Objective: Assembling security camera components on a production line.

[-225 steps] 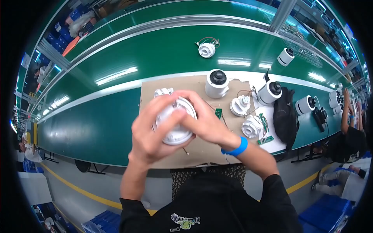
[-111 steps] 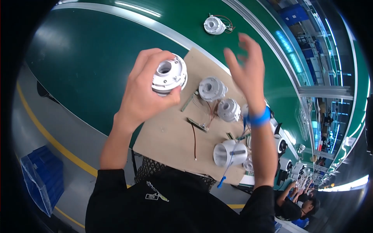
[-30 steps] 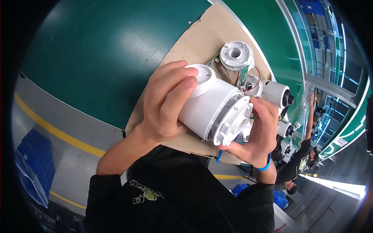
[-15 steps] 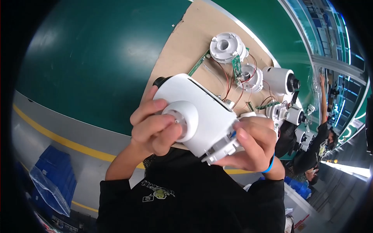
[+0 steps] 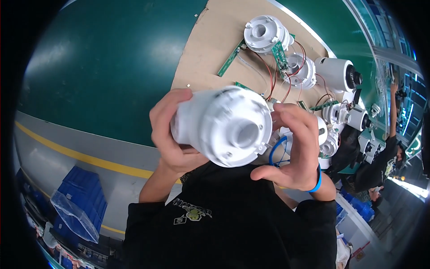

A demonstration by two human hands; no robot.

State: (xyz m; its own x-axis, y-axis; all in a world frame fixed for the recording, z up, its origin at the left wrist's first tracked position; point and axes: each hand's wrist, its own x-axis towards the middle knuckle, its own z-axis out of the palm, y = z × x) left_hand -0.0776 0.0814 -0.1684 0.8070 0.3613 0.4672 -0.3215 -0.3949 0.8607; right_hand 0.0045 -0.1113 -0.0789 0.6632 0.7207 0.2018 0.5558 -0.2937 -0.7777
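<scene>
My left hand [image 5: 172, 132] grips a white cylindrical plastic housing [image 5: 197, 114] from its left side, thumb below and fingers over the top. The housing's round end cap [image 5: 230, 130], with a round hole and small tabs, faces me and is blurred by motion. Just right of that end, my right hand [image 5: 302, 145] is open, fingers curved and thumb apart from them. A loop of blue wire [image 5: 277, 150] shows between my right hand and the housing. Whether a right fingertip touches the cap's rim, I cannot tell.
Two white round caps [image 5: 262, 31] with green circuit boards [image 5: 232, 60] and red wires lie on brown cardboard [image 5: 201, 54]. Farther right are a white cylinder with a black end [image 5: 336, 74] and several similar parts. Another person [image 5: 380, 166] works at right. A blue crate [image 5: 83, 193] stands lower left.
The housing has turned so its capped end faces me. My left hand has shifted from the round white mount to the housing's side. My right hand has let go of the capped end.
</scene>
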